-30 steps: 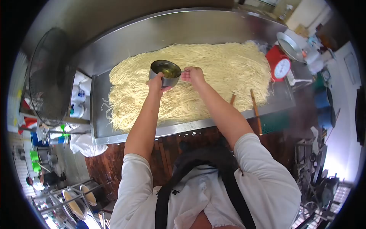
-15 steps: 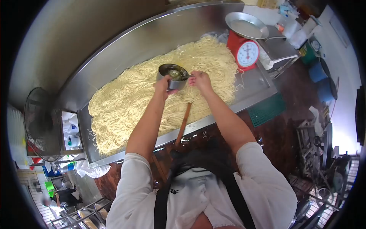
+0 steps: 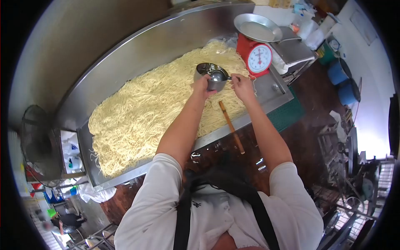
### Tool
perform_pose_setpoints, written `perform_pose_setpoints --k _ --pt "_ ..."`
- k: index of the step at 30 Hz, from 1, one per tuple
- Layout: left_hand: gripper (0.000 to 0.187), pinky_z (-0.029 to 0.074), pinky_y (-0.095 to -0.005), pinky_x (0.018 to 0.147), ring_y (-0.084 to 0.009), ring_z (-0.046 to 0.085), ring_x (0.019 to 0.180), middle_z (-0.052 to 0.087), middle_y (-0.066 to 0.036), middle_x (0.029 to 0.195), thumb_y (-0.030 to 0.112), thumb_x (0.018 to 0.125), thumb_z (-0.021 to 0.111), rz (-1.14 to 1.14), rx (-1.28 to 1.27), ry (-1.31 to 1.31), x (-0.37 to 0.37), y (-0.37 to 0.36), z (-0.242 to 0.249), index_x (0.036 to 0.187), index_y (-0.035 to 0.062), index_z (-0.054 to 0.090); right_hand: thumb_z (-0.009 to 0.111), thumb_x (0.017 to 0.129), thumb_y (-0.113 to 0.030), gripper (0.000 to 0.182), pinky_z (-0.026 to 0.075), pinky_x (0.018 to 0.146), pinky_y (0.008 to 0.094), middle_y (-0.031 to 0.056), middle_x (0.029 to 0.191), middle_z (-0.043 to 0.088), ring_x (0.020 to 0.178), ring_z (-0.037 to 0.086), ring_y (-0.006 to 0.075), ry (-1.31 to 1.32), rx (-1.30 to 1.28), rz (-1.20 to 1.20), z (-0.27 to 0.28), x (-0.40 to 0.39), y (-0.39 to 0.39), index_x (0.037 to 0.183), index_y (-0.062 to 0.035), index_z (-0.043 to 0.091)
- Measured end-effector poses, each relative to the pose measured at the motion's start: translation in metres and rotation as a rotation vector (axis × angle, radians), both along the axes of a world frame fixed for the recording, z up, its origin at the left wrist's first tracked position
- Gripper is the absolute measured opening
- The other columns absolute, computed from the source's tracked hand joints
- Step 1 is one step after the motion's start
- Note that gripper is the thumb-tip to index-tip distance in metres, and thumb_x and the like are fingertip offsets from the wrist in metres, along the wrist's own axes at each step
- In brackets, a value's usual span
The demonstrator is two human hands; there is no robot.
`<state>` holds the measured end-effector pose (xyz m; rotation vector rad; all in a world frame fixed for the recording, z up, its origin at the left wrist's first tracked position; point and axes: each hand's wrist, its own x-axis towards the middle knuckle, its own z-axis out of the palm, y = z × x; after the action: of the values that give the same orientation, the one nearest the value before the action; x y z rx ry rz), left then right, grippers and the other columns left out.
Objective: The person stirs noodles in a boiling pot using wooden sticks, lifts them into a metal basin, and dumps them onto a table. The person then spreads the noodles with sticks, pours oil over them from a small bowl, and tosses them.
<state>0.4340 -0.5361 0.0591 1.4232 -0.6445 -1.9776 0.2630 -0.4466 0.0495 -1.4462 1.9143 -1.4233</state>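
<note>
My left hand (image 3: pixel 203 86) grips the near left side of a metal pot (image 3: pixel 216 86), which is held over the noodles. A ladle (image 3: pixel 218 75) rests with its bowl inside the pot, and my right hand (image 3: pixel 241 85) is closed on its handle at the pot's right side. Below them a thick layer of pale noodles (image 3: pixel 141 112) covers much of a steel tray table (image 3: pixel 166 158). A wooden stick (image 3: pixel 231 127) lies across the table's front edge, one end on the noodles.
A red scale (image 3: pixel 255 58) with a round metal pan (image 3: pixel 257 27) stands at the tray's right end. Blue bins (image 3: pixel 346 91) are at the right. A fan (image 3: pixel 39 143) is at the left. Another person (image 3: pixel 70 220) is at the lower left.
Both hands and the pot have moved right over the noodles. The ladle's bowl now shows more clearly in the pot. The view has shifted, and the wooden stick appears at a different slant.
</note>
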Motion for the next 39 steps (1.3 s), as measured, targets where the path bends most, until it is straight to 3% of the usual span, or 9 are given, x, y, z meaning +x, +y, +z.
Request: perform_pose_setpoints --k 10,13,15,16,19,23,28,34,39 --pt "0.041 0.062 -0.051 0.074 -0.0309 0.063 0.103 0.06 -0.014 0.117 0.024 0.089 0.064 0.274 -0.048 0.01 0.252 0.024 -0.024 0.125 0.006 0.056 0.048 0.101 -0.027 0.035 0.053 0.075 0.049 0.0261 0.086 0.068 0.082 0.065 0.0452 0.09 -0.076 0.281 0.013 0.27 -0.035 0.095 0.0008 0.069" --pt "0.064 0.064 -0.0437 0.066 -0.0309 0.066 0.099 0.059 -0.02 0.117 0.026 0.081 0.072 0.481 -0.189 -0.413 0.365 0.06 -0.007 0.132 -0.0002 0.044 0.048 0.103 -0.028 0.036 0.055 0.066 0.0381 0.0169 0.079 0.072 0.069 0.07 0.0291 0.12 -0.111 0.391 -0.006 0.387 -0.037 0.101 0.0009 0.069" --pt "0.096 0.065 -0.0414 0.06 -0.0355 0.066 0.099 0.055 -0.029 0.118 0.025 0.07 0.08 0.553 -0.237 -0.694 0.439 0.087 -0.007 0.139 -0.0101 0.022 0.049 0.102 -0.025 0.032 0.054 0.066 0.0378 0.0174 0.08 0.072 0.07 0.07 0.0291 -0.016 0.103 0.485 0.001 0.448 -0.017 0.097 -0.0005 0.069" --pt "0.092 0.062 -0.0392 0.047 -0.0395 0.068 0.09 0.051 -0.038 0.121 0.02 0.065 0.083 0.549 -0.314 -0.735 0.46 0.114 0.015 0.126 -0.0179 0.027 0.049 0.102 -0.026 0.032 0.054 0.066 0.0384 0.0172 0.079 0.071 0.07 0.069 0.0292 -0.027 0.116 0.549 -0.002 0.467 -0.004 0.096 -0.001 0.068" --pt "0.091 0.062 -0.0399 0.046 -0.0401 0.068 0.091 0.052 -0.036 0.12 0.021 0.066 0.082 0.487 -0.294 -0.86 0.506 0.15 -0.002 0.127 -0.0197 0.026 0.05 0.098 -0.024 0.028 0.053 0.071 0.0444 0.0218 0.082 0.068 0.078 0.066 0.0392 0.052 0.099 0.66 -0.026 0.484 0.023 0.089 -0.0033 0.068" --pt "0.099 0.064 -0.0417 0.053 -0.0401 0.066 0.097 0.051 -0.032 0.124 0.022 0.066 0.081 0.46 -0.262 -0.611 0.48 0.164 -0.015 0.137 -0.0164 0.022 0.053 0.093 -0.02 0.025 0.052 0.072 0.0485 0.0236 0.081 0.066 0.079 0.063 0.0441 -0.097 0.175 0.533 -0.003 0.443 0.05 0.081 -0.0008 0.063" --pt "0.092 0.065 -0.0452 0.058 -0.0347 0.064 0.094 0.054 -0.022 0.116 0.021 0.071 0.077 0.445 -0.22 -0.413 0.405 0.121 -0.017 0.139 -0.0031 0.019 0.051 0.096 -0.017 0.026 0.051 0.071 0.0516 0.0218 0.076 0.062 0.074 0.061 0.0438 0.144 -0.057 0.457 0.018 0.4 0.026 0.077 -0.0012 0.06" --pt "0.083 0.064 -0.0395 0.054 -0.0322 0.065 0.088 0.054 -0.02 0.109 0.02 0.073 0.074 0.447 -0.294 -0.618 0.407 0.131 -0.002 0.133 -0.0025 0.022 0.049 0.101 -0.022 0.029 0.052 0.074 0.0484 0.0246 0.088 0.067 0.083 0.063 0.0446 0.067 -0.123 0.489 0.0 0.409 0.029 0.093 -0.0002 0.066" --pt "0.094 0.061 -0.0391 0.046 -0.0349 0.068 0.089 0.056 -0.027 0.116 0.011 0.067 0.077 0.37 -0.318 -0.731 0.334 0.158 -0.013 0.14 -0.0096 0.021 0.049 0.1 -0.02 0.028 0.052 0.078 0.0474 0.0243 0.091 0.067 0.087 0.064 0.0429 -0.01 0.018 0.533 -0.022 0.311 0.05 0.097 -0.0001 0.068"
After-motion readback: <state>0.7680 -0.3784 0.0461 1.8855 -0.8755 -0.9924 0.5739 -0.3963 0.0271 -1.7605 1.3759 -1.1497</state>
